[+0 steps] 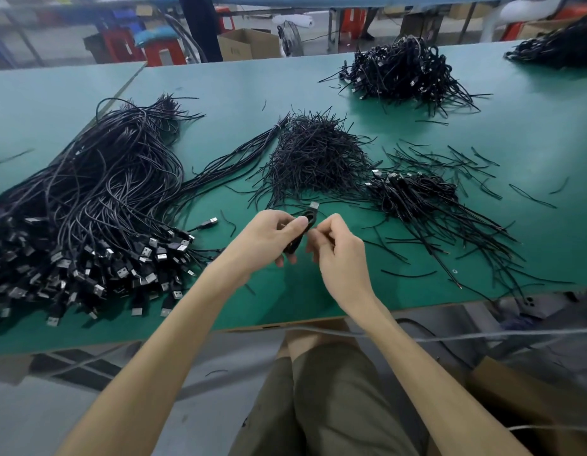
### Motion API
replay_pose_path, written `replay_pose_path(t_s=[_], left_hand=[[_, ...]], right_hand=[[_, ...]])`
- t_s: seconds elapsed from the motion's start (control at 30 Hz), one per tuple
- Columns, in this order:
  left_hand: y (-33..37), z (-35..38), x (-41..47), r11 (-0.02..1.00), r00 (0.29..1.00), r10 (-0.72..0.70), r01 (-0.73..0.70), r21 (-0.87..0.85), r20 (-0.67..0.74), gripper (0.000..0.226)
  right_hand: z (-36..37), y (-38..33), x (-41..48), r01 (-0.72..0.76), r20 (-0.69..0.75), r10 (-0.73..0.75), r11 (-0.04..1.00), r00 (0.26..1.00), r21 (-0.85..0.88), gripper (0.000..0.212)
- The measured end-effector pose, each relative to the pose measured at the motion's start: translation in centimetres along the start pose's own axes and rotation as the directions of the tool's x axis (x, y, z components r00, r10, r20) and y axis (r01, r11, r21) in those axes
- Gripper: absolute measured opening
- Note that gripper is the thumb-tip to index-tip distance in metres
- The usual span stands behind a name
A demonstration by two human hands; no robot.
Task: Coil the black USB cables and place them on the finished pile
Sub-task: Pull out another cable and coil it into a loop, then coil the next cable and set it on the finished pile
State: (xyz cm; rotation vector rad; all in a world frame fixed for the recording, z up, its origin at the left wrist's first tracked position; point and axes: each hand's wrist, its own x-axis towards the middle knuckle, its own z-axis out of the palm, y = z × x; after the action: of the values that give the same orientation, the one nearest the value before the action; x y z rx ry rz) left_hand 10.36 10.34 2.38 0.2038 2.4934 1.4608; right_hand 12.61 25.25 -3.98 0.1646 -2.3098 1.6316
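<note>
The coiled cable sits above the bench, left hand fingers curled round it, right hand pinching its edge; best keep the loops squeezed flat while fastening

Green table under your left hand | cardboard box far beyond it, open | red stool beyond, to its left | fan just right of box
</note>
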Motion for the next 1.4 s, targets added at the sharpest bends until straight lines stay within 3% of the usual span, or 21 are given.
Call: replay_pose_path(t_s=[0.1,0.17,0.27,0.5,0.7,0.87,0.93,1.07,1.13,1.23,1.33,1.4], left_hand=[[-0.4,-0.1,0.2,1.0,0.998,0.011,-0.012,-0.017,-0.065,0.012],[-0.7,0.4,0.3,0.996,0.991,0.036,-0.025,0.091,-0.128,0.009],[-1.0,1.6,0.1,0.972,0.973,0.116,-0.069,0.227,-0.201,0.01],[-0.9,2.4,-0.3,0.957,0.954,0.198,-0.139,0.254,-0.224,0.017],[-0.5,1.3,-0.8,0.966,0.97,0.192,-0.16,0.202,-0.148,0.034],[-0.1,-0.3,-1.4,0.966,0.966,0.247,-0.251,0.056,0.069,0.022],[-0.4,-0.9,-1.3,0.964,0.969,0.245,-0.246,0.098,0.028,0.019],[-2.0,-3.0,-0.3,0.963,0.966,0.175,-0.127,0.237,-0.189,0.017],[-3.5,-4.6,0.2,0.917,0.935,0.163,-0.025,0.398,-0.316,0.02],[-5.6,-7.0,1.0,0.737,0.891,0.163,0.175,0.653,-0.423,0.027],[-6.7,-8.3,1.9,0.5,0.9,0.041,0.358,0.788,-0.434,0.028],[-7.0,-8.5,2.3,0.453,0.9,-0.012,0.393,0.8,-0.435,0.022]], right_hand=[[0.1,-0.2,0.1,-0.06,0.024,0.059,0.997,0.998,0.044,0.018],[0.2,-0.2,0.2,-0.103,0.051,0.099,0.991,0.994,0.084,0.019],[0.3,-0.2,0.4,-0.148,0.064,0.141,0.979,0.988,0.141,0.024],[0.1,0.2,0.6,-0.187,0.012,0.189,0.965,0.982,0.185,0.021],[0.1,0.3,0.7,-0.21,-0.017,0.22,0.949,0.975,0.235,0.025],[-0.2,0.4,0.7,-0.221,-0.039,0.238,0.941,0.97,0.257,0.027],[-0.4,0.4,0.5,-0.221,-0.029,0.239,0.934,0.971,0.282,0.028],[-2.5,-0.5,1.7,-0.242,-0.035,0.272,0.901,0.962,0.36,0.03],[-4.3,-1.4,3.5,-0.276,-0.026,0.306,0.888,0.952,0.368,0.027],[-7.3,-2.5,6.1,-0.321,0.034,0.323,0.914,0.946,0.25,0.016],[-10.3,-2.6,8.2,-0.299,-0.019,0.298,0.954,0.954,-0.038,0.024],[-11.7,-2.1,9.3,-0.246,-0.108,0.223,0.92,0.969,-0.306,0.03]])
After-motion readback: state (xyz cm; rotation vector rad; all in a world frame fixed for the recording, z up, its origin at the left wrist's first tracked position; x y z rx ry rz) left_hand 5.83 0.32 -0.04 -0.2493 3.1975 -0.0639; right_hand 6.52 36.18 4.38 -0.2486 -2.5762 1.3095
